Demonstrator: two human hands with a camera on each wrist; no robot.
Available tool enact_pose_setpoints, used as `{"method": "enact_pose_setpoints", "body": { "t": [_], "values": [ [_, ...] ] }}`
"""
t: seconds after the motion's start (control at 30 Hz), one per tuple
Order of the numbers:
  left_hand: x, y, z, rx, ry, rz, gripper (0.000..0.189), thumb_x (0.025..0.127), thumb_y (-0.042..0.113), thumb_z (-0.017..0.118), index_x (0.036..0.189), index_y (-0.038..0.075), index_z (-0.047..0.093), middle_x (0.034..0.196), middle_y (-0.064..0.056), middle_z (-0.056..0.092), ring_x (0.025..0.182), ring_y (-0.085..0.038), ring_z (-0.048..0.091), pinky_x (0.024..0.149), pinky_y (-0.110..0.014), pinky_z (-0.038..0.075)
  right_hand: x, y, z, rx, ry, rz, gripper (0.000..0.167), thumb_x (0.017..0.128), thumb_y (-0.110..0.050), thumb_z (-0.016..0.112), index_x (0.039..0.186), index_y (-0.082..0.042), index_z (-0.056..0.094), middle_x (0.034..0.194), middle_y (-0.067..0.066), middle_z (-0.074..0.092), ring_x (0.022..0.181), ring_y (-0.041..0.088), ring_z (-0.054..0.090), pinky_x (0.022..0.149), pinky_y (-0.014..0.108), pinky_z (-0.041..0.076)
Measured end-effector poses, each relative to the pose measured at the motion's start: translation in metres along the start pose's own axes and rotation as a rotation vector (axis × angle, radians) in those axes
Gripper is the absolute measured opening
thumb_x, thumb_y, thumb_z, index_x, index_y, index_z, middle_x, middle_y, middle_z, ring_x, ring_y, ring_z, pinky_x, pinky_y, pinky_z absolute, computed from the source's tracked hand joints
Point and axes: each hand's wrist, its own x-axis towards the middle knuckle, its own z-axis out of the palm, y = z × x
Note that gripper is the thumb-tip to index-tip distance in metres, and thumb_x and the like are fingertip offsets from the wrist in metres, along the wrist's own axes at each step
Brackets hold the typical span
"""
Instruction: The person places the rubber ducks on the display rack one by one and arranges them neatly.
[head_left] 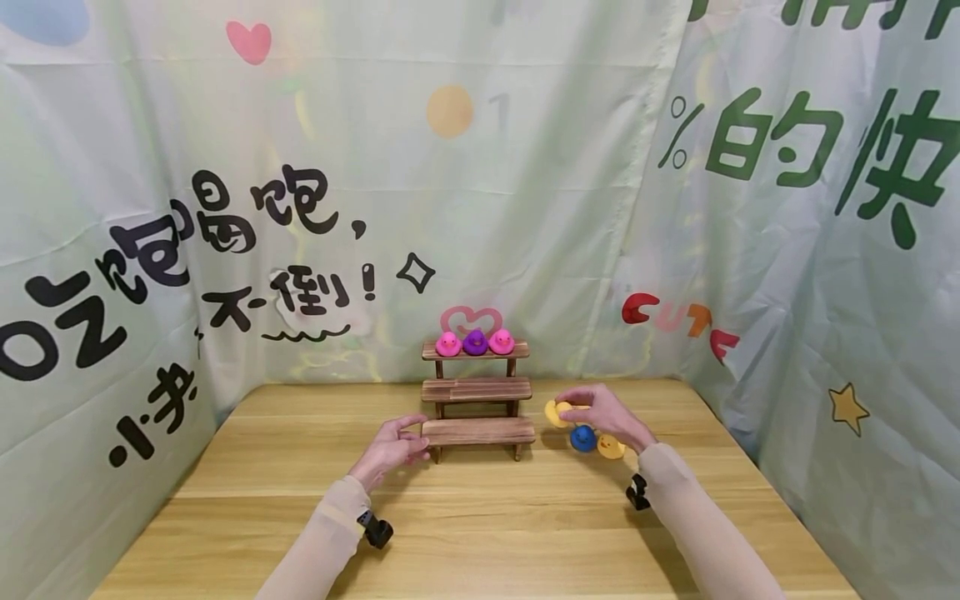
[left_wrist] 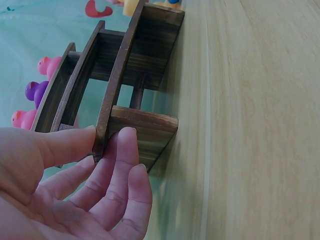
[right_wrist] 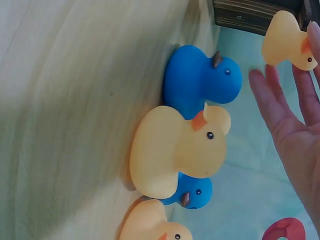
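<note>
A small three-step wooden stand [head_left: 478,431] stands near the back of the table. My left hand [head_left: 390,450] pinches the left end of its lowest step, thumb on top and fingertips beneath, as the left wrist view shows. On the top step sit a pink rubber duck [head_left: 448,344], a purple duck [head_left: 476,342] and another pink duck [head_left: 502,342]. My right hand [head_left: 600,410] holds a yellow rubber duck [right_wrist: 281,39] up off the table, right of the stand. Below that hand are a blue duck [right_wrist: 185,77] and a yellow duck [right_wrist: 157,150], with others partly hidden behind.
The wooden table [head_left: 480,533] reaches toward me in front of the stand. Printed cloth walls [head_left: 525,217] close off the back and both sides. A black wrist camera [head_left: 375,530] sits on the left sleeve, another camera [head_left: 637,492] on the right.
</note>
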Motion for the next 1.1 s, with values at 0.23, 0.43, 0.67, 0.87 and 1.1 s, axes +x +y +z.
{"method": "enact_pose_setpoints", "body": {
  "t": [0.23, 0.43, 0.67, 0.87, 1.1],
  "values": [
    [-0.001, 0.0, 0.0, 0.007, -0.001, 0.008, 0.053, 0.093, 0.001, 0.062, 0.143, 0.0, 0.045, 0.1, -0.023, 0.069, 0.073, -0.022, 0.069, 0.059, -0.029, 0.05, -0.002, -0.005, 0.001, 0.137, -0.043, 0.012, 0.038, 0.09, -0.012, 0.071, 0.122, 0.007, 0.062, 0.125, 0.027, 0.062, 0.106, 0.024, 0.066, 0.089, 0.051, 0.057],
    [-0.002, 0.001, 0.0, 0.0, 0.0, -0.003, 0.054, 0.093, 0.001, 0.062, 0.144, 0.001, 0.045, 0.1, -0.022, 0.069, 0.074, -0.023, 0.069, 0.06, -0.029, 0.051, -0.002, -0.011, 0.003, 0.197, -0.05, 0.01, 0.039, 0.091, -0.011, 0.07, 0.123, 0.008, 0.06, 0.121, 0.025, 0.064, 0.092, 0.02, 0.07, 0.087, 0.062, 0.054],
    [0.002, -0.003, -0.001, 0.006, 0.002, -0.013, 0.054, 0.093, 0.0, 0.061, 0.144, 0.001, 0.045, 0.099, -0.019, 0.069, 0.072, -0.021, 0.068, 0.059, -0.028, 0.049, -0.003, -0.018, 0.006, 0.17, -0.029, -0.039, 0.041, 0.091, -0.016, 0.071, 0.124, 0.005, 0.062, 0.117, 0.025, 0.066, 0.09, 0.022, 0.069, 0.081, 0.041, 0.06],
    [0.001, -0.001, -0.001, 0.012, -0.004, -0.013, 0.053, 0.093, 0.0, 0.06, 0.144, 0.0, 0.044, 0.1, -0.021, 0.069, 0.073, -0.021, 0.068, 0.061, -0.03, 0.051, -0.004, -0.023, 0.008, 0.196, -0.016, -0.091, 0.044, 0.093, -0.015, 0.068, 0.131, 0.006, 0.057, 0.128, 0.029, 0.06, 0.096, 0.014, 0.068, 0.084, 0.034, 0.059],
    [-0.001, -0.001, -0.001, -0.006, -0.006, -0.026, 0.054, 0.093, 0.001, 0.062, 0.144, 0.003, 0.044, 0.1, -0.018, 0.07, 0.076, -0.023, 0.069, 0.061, -0.029, 0.053, -0.001, -0.031, 0.014, 0.199, -0.005, -0.089, 0.038, 0.093, -0.015, 0.068, 0.123, 0.008, 0.061, 0.126, 0.027, 0.06, 0.097, 0.013, 0.068, 0.086, 0.038, 0.059]
  ]
}}
